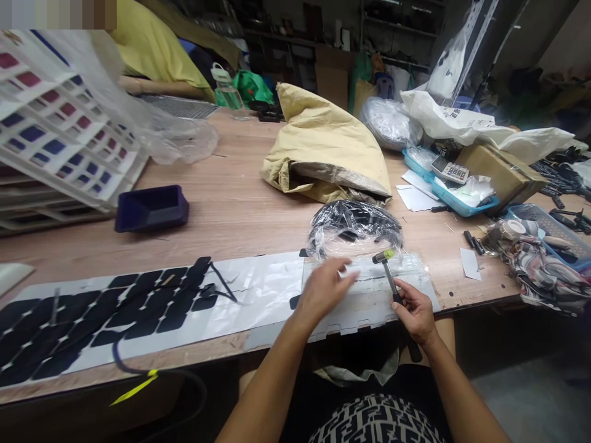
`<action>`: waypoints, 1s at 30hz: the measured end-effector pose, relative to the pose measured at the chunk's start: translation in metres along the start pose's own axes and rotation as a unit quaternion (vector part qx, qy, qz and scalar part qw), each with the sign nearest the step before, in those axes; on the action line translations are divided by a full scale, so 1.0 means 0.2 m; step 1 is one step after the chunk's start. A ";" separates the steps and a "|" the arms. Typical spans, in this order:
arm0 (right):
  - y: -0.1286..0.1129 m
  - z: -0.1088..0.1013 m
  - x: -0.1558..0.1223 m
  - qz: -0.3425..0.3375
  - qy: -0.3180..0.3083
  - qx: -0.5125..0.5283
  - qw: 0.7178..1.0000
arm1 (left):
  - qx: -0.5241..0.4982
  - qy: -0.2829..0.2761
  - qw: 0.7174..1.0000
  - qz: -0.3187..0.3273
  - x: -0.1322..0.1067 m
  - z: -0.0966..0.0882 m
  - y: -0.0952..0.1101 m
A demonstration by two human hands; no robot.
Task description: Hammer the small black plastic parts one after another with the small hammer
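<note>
In my right hand (pixel 415 311) is a small hammer (pixel 390 277) with a yellow and dark head and a black grip, its head pointing away from me. My left hand (pixel 325 286) hovers over the board with its fingers apart and holds nothing that I can see. Beneath both hands lies a pale, plastic-covered board (pixel 364 304) at the table's near edge. Just beyond it sits a clear plastic bag (pixel 353 227) with black parts inside. To the left, a white sheet with black panels (pixel 152 307) stretches along the table, with black straps lying on it.
A yellow woven sack (pixel 327 141) lies behind the bag. At left are a purple tray (pixel 152 209) and a white crate (pixel 64 123). Blue baskets (pixel 466 200), a calculator (pixel 450 169) and a cardboard box (pixel 503 172) stand at right. Another person's yellow-clad arm (pixel 161 55) shows at the back left.
</note>
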State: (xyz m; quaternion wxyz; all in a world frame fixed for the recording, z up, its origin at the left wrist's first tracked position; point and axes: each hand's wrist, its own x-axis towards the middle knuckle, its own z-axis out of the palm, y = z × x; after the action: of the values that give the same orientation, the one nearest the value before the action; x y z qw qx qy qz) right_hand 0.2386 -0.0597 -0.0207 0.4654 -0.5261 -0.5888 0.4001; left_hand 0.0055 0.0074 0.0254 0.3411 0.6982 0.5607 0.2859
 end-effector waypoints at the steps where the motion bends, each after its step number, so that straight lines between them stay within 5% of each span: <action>1: 0.00 0.00 0.00 -0.003 0.001 -0.003 1.000 | 0.049 0.078 0.996 -0.008 0.09 0.00 -0.04; 3: 0.00 0.00 0.00 -0.008 0.004 -0.007 1.000 | 0.123 0.159 0.979 -0.033 0.23 0.01 -0.13; 6: 0.00 0.00 0.00 -0.008 0.010 -0.015 1.000 | 0.193 0.184 0.962 -0.056 0.33 0.02 -0.22; 12: 0.00 0.00 -0.01 -0.012 0.015 -0.029 0.999 | 0.198 0.229 0.942 -0.145 0.30 0.02 -0.27; 18: 0.01 0.00 -0.01 -0.018 0.014 -0.043 0.999 | 0.195 0.205 0.941 -0.186 0.28 0.00 -0.26; 22: 0.01 0.00 -0.01 -0.026 0.019 -0.046 0.998 | 0.141 0.178 0.971 -0.071 0.23 0.01 -0.19; 26: 0.01 0.00 -0.01 -0.025 0.017 -0.043 0.999 | 0.060 0.091 0.990 0.093 0.16 0.07 -0.12; 30: 0.00 0.00 -0.01 -0.026 0.022 -0.028 0.999 | 0.028 0.011 0.990 0.138 0.12 0.14 -0.12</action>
State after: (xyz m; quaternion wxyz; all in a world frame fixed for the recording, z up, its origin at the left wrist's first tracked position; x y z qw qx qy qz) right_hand 0.2393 -0.0625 -0.0214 0.4740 -0.5319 -0.6028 0.3593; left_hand 0.0186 0.0296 -0.0100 0.2728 0.7750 0.4704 0.3220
